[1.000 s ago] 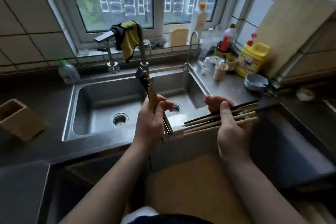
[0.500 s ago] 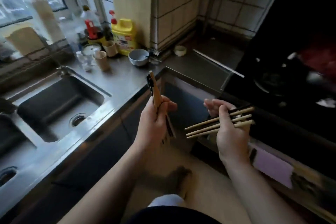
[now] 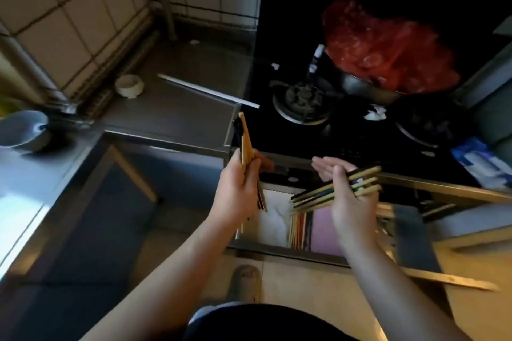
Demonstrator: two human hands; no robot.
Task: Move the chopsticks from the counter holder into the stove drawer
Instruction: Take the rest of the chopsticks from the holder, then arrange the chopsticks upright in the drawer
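My left hand point(image 3: 238, 191) grips an upright bundle of wooden and black chopsticks point(image 3: 245, 141), their tips pointing up in front of the stove edge. My right hand point(image 3: 346, 194) holds a second bundle of chopsticks point(image 3: 313, 196) lying crosswise over the palm, the thumb on top. Both hands hover above the open stove drawer point(image 3: 277, 249), which holds white cloth, a row of coloured chopsticks point(image 3: 299, 230) and a pink item. The counter holder is out of view.
A black gas stove point(image 3: 302, 102) sits behind the drawer, with a pot covered by red plastic point(image 3: 388, 47). The steel counter point(image 3: 171, 108) on the left carries a small white dish point(image 3: 129, 85), a white stick and a grey bowl point(image 3: 23, 130). My foot point(image 3: 245, 282) stands below.
The view has swung right from the sink to the stove. Both hands, still holding their chopstick bundles, now hang over the open drawer.
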